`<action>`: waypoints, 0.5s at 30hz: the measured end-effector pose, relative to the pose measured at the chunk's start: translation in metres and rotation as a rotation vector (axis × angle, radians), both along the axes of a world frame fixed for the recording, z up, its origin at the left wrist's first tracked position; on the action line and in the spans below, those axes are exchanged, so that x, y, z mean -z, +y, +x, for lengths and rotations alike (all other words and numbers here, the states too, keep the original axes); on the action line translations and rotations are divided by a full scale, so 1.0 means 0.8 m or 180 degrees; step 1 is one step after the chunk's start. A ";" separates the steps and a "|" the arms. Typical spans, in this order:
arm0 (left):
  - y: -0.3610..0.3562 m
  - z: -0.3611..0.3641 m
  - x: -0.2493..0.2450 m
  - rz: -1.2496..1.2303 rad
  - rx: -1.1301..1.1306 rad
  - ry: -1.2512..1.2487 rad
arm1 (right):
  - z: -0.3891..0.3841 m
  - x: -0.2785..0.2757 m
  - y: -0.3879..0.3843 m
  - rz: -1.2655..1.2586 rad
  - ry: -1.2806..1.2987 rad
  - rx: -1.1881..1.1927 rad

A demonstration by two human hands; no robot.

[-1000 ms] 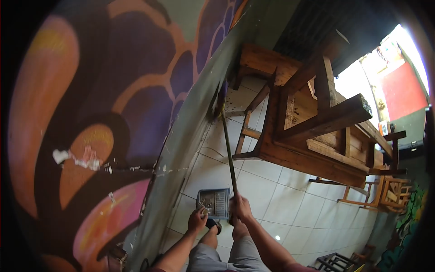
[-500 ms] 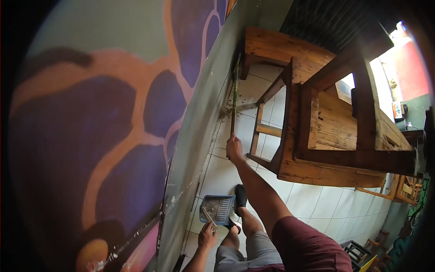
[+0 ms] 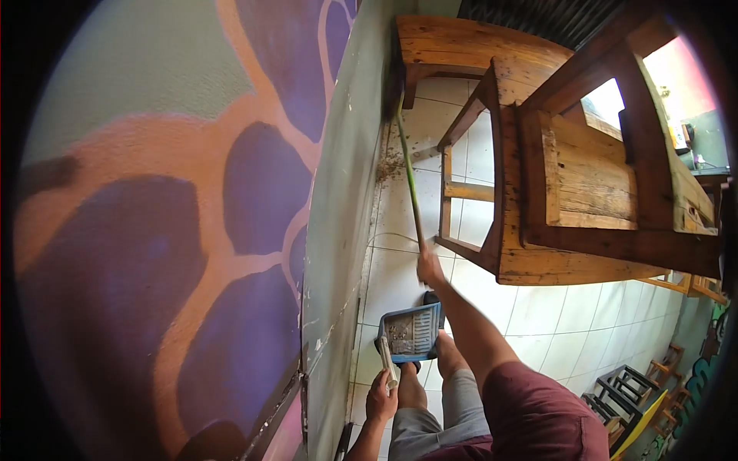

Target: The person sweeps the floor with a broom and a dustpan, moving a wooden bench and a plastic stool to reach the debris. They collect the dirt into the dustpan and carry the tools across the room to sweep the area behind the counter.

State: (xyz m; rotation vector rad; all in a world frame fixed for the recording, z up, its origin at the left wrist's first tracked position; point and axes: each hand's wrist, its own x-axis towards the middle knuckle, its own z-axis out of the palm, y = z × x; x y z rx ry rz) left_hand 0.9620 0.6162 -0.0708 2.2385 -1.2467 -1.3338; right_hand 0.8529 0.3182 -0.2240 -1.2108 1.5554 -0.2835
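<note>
My right hand (image 3: pixel 430 268) is closed around the stick of a broom (image 3: pixel 410 180), slightly blurred. The stick is part green and slants away along the wall; its dark head (image 3: pixel 395 88) sits in shadow near the bench's end. My left hand (image 3: pixel 380 398) grips the pale handle of a blue dustpan (image 3: pixel 411 357), in front of my legs. Some debris lies inside the pan, beside its ridged part. A scatter of brown dirt (image 3: pixel 392 164) lies on the tiles by the wall, left of the broom stick.
A painted wall (image 3: pixel 330 230) runs along the left. Wooden benches (image 3: pixel 469 42) and a chair-like wooden frame (image 3: pixel 584 177) stand on the right, their legs close to the broom. White floor tiles (image 3: pixel 538 307) extend to the right, with small dark stools (image 3: pixel 626 388) at lower right.
The view has shifted. The broom stick now leans more, its hand end further right, and the dustpan is tilted and nearer my right hand. The dirt by the wall remains there.
</note>
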 end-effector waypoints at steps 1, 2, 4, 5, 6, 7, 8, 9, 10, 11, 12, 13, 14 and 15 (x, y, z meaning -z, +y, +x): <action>0.001 0.005 -0.004 -0.0002 0.0019 -0.0033 | -0.022 0.062 0.071 -0.0826 0.0816 -0.0670; 0.001 0.008 -0.009 -0.0006 0.0025 -0.0062 | -0.041 0.055 0.119 -0.0242 0.0827 -0.0835; 0.000 0.012 -0.013 0.0133 -0.0111 -0.0024 | -0.063 0.019 0.195 -0.0144 0.0627 -0.0226; 0.000 0.012 -0.012 0.0121 -0.0090 -0.0064 | -0.067 -0.024 0.206 0.0041 0.0539 -0.0073; 0.000 0.011 -0.012 0.0121 -0.0069 -0.0115 | -0.067 -0.055 0.210 0.0236 0.0437 0.0080; -0.004 0.008 -0.012 0.0111 -0.0072 -0.0109 | -0.068 -0.068 0.208 0.0226 0.0443 0.0078; -0.005 0.006 -0.014 0.0175 -0.0137 -0.0077 | -0.068 -0.077 0.210 0.0308 0.0448 0.0212; -0.006 0.005 -0.015 0.0248 -0.0193 -0.0049 | -0.067 -0.081 0.214 0.0399 0.0448 0.0355; -0.007 0.004 -0.015 0.0264 -0.0177 -0.0049 | -0.063 -0.081 0.207 0.0416 0.0450 0.0370; -0.006 0.001 -0.016 0.0257 -0.0191 -0.0079 | -0.060 -0.077 0.192 0.0155 0.0521 0.0403; -0.004 0.001 -0.016 0.0247 -0.0203 -0.0121 | -0.055 -0.072 0.177 -0.0109 0.0580 0.0436; -0.003 0.001 -0.015 0.0248 -0.0204 -0.0134 | -0.052 -0.061 0.163 -0.0106 0.0566 0.0437; 0.000 -0.001 -0.014 0.0183 -0.0238 -0.0127 | -0.048 -0.050 0.149 -0.0175 0.0740 0.0423; 0.004 -0.002 -0.013 0.0122 -0.0270 -0.0116 | -0.046 -0.043 0.137 -0.0241 0.0919 0.0411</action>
